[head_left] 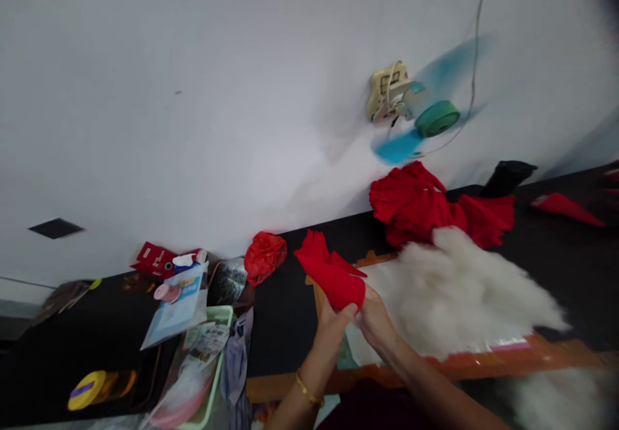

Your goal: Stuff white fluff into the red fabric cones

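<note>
Both my hands hold up a small red fabric piece (pixel 333 274) over the black table. My left hand (pixel 330 324), with a gold bangle on the wrist, grips its lower left edge. My right hand (pixel 373 317) pinches its lower right corner. Just right of my hands lies a heap of white fluffy stuffing (pixel 454 291) on a wooden-edged board (pixel 483 360). A pile of red fabric pieces (pixel 425 205) lies behind the stuffing by the wall.
A red crumpled bag (pixel 264 256) sits left of the fabric. A green tray (pixel 215 365) with papers and packets stands at the left, a yellow tape roll (pixel 87 389) beyond it. A spinning blue fan (pixel 420 117) is on the white wall.
</note>
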Demonstrator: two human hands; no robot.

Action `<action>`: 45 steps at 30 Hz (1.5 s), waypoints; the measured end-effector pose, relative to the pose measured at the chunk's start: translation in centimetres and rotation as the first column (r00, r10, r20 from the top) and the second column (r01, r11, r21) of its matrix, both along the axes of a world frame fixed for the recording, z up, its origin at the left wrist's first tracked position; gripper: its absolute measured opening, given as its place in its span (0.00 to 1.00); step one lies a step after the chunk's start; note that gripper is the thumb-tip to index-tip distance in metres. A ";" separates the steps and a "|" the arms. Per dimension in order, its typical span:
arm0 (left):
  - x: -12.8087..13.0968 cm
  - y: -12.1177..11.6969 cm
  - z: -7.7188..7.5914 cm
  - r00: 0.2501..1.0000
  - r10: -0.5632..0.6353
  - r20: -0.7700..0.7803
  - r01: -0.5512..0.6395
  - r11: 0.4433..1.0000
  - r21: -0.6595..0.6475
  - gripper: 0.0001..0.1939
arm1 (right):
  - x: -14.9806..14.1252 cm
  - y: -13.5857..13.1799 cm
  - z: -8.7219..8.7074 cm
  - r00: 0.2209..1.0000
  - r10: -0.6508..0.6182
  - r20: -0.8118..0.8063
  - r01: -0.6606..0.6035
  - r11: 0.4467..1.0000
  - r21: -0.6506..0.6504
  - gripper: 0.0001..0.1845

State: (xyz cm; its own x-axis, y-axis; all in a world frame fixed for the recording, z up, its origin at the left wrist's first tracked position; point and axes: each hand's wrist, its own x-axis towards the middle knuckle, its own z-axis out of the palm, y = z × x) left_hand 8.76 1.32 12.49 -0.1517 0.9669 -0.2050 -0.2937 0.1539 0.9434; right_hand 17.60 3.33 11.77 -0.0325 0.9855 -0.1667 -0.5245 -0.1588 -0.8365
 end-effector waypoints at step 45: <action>1.6 1.3 3.4 0.960 0.281 0.003 -0.281 0.960 -0.002 0.40 | 1.3 0.6 -4.0 0.860 0.074 0.505 -0.253 0.921 0.296 0.17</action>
